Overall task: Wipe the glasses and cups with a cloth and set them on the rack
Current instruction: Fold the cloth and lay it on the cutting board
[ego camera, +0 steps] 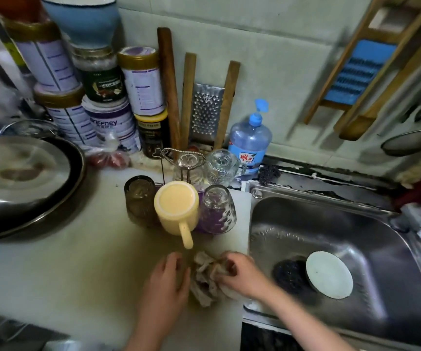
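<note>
A crumpled grey cloth (204, 279) lies on the counter's near edge. My right hand (242, 272) grips its right side with curled fingers. My left hand (171, 274) rests against its left side, fingers loosely bent, with nothing seen in it. Beyond them stands a wire rack (179, 154) on a purple base. On it, mouth down, are a dark tinted glass (140, 196), a yellow mug (176, 209) with its handle towards me, and a clear glass (218, 209). Behind these stand another clear glass (188, 168) and a clear glass mug (222, 165).
A steel sink (331, 249) on the right holds a white plate (329, 274) and a dark scourer (290, 274). A large steel pan (27, 183) sits at the left. Tins and jars (108, 102), a grater (207, 112) and a water bottle (250, 143) line the wall.
</note>
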A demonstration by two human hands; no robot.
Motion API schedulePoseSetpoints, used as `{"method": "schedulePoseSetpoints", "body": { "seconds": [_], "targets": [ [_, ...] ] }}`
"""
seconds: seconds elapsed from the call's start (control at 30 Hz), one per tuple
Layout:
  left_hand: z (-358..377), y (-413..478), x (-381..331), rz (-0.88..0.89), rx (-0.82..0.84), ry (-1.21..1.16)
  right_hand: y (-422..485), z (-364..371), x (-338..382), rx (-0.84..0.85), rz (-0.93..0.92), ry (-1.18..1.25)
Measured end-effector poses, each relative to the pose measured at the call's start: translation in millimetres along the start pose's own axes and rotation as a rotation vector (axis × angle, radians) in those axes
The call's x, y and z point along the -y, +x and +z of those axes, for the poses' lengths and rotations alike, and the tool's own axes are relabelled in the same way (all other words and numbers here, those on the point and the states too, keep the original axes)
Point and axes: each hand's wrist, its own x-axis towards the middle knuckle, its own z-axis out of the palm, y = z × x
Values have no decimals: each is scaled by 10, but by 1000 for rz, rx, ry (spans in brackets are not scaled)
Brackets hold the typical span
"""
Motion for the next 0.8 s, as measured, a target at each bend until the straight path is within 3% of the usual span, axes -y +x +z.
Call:
{"method": "schedulePoseSetpoints", "body": {
  "seconds": [0.13, 0.23, 0.33, 0.5, 0.8],
  "targets": [
    [243, -49, 40, -117, 195, -152, -78, -12, -1, 21, -112, -4],
    [289, -138, -42, -34, 227, -272, -261, -186, -27, 23, -239, 54],
    [193, -216, -249, 56, 197, -351, -447, -402, -5, 32, -359, 144],
    [-104, -251, -735, 5, 106, -490, -641, -731, 55, 26, -468, 303],
    [-383, -304, -1117, 32, -93, -664, -797, -993, 118, -23, -530, 239]
  ]
}}
